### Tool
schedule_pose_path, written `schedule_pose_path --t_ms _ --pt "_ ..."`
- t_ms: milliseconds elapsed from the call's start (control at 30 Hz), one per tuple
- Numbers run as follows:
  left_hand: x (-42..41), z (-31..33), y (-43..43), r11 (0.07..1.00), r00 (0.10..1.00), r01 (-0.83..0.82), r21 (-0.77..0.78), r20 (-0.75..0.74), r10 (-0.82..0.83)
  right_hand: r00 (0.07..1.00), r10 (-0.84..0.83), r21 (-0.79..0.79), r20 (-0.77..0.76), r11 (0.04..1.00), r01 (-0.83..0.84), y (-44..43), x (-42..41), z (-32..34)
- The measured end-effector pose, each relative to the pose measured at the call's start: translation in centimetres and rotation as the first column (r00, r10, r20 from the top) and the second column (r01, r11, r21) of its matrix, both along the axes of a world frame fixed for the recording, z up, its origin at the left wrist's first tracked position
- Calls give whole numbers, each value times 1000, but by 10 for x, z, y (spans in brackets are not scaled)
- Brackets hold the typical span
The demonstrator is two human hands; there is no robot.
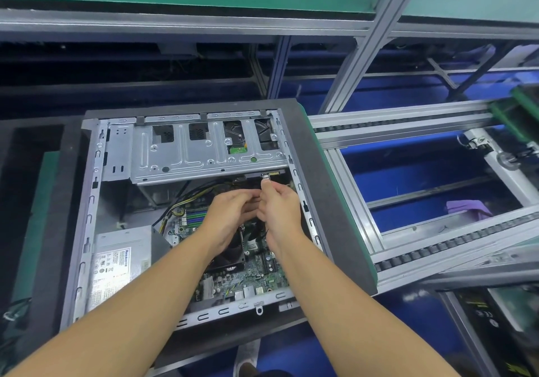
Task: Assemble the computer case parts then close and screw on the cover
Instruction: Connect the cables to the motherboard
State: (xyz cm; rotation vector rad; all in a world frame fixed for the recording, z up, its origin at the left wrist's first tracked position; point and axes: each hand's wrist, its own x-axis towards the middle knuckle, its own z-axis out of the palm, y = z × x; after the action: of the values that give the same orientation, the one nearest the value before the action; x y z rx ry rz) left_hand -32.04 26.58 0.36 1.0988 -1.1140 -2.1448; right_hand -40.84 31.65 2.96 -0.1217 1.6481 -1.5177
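Open computer case (186, 213) lying flat on a dark pallet (329, 201), occupying most of it, cover off and nowhere identifiable. Long axis running from the near edge of the pallet toward the far edge, open side facing up. Drive cage (204, 152) spanning the far end of the case, power supply (122, 257) in the near left corner, motherboard (250, 271) along the near right portion. Both arms reaching in from the near edge. Left hand (230, 216) curled, fingers bent toward the right hand; whether gripping anything cannot be told. Right hand (280, 210) closed in a pinch, thumb and forefinger on a small connector (266, 176) just below the drive cage's near edge, toward the case's right wall. Judged step: seating that plug into a drive socket. For a clean result: square the plug to the socket first, push straight along the case's long axis, steady the cable with the other hand, avoid rocking or forcing. Cover and screws not yet done.
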Motion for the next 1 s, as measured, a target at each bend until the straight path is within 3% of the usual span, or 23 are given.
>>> schedule_pose_path --t_ms 167,400,633,1000 --pt "0 0 1 1000 1000 11 -12 9 -11 998 5 -54 70 999 -1 2 -1 4" --pt "0 1 1 1000 1000 17 -15 7 -17 999 17 -60 50 998 -14 3 0 3" --pt "0 4 3 999 1000 27 -21 6 -27 980 4 -162 198 986 29 -1 -3 3" --pt "-3 3 6 997 999 29 -71 42 -26 980 47 -211 191 977 -6 -4 -8 1"
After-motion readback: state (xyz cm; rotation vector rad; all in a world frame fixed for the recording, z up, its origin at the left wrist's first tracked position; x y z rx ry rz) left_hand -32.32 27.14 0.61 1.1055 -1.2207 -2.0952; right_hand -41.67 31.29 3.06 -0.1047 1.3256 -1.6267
